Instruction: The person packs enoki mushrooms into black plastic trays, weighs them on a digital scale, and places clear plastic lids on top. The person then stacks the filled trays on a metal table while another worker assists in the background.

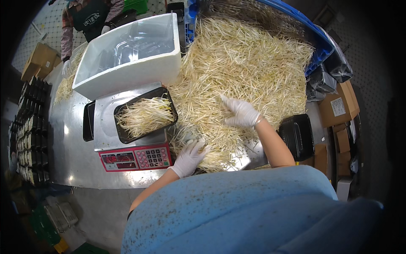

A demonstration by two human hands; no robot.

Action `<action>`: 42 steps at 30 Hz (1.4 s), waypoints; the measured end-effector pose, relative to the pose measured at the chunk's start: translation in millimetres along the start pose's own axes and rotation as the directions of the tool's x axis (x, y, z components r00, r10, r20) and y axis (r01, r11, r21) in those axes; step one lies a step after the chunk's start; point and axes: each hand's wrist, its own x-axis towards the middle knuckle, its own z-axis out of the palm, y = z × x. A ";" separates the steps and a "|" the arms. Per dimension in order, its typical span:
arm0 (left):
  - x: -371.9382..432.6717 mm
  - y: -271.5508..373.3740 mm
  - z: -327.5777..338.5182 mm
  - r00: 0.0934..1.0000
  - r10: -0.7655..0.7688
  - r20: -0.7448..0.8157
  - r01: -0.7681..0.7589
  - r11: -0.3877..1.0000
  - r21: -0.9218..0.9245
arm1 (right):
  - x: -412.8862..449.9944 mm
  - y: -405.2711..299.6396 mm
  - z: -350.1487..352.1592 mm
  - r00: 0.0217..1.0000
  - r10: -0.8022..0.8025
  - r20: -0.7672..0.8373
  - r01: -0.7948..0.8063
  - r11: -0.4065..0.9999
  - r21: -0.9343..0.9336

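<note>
A large heap of bean sprouts covers the metal table before me. My right hand, in a white glove, lies on the heap with its fingers apart. Near the table's front edge, my gloved left hand touches sprouts at the heap's lower left; its fingertips are partly among them, and whether it grips any is unclear. To its upper left, a black plastic tray filled with sprouts sits tilted on the steel pan of a red digital scale, whose display is lit.
A white foam box of clear plastic lids stands behind the scale. Empty black trays lie right of my right arm. A blue crate borders the heap. Stacked filled trays stand far left. A co-worker's gloved hand touches other sprouts.
</note>
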 end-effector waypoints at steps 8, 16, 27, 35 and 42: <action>55.4 -14.1 10.0 0.938 0.027 0.346 -0.021 1.000 -0.021 | 10.6 30.3 -6.2 0.937 0.348 -0.016 -0.348 0.931 -0.110; 2.7 2.4 -3.2 0.969 -0.043 0.244 0.097 0.972 -0.212 | -5.8 -0.8 24.7 0.957 0.244 -0.155 -0.230 0.967 0.107; 101.0 -23.6 -12.6 0.801 -0.301 0.517 0.329 0.943 0.040 | -32.1 -32.7 53.5 0.965 0.171 -0.201 -0.165 0.985 0.043; 38.5 -19.9 33.1 0.922 -0.323 0.213 0.329 0.944 0.009 | -75.5 -38.9 122.6 0.957 0.037 -0.287 -0.104 0.970 -0.219; 80.4 -37.8 12.5 0.824 -0.466 0.322 0.489 0.872 0.010 | -24.4 -20.5 48.4 0.991 0.050 -0.121 -0.092 0.925 -0.369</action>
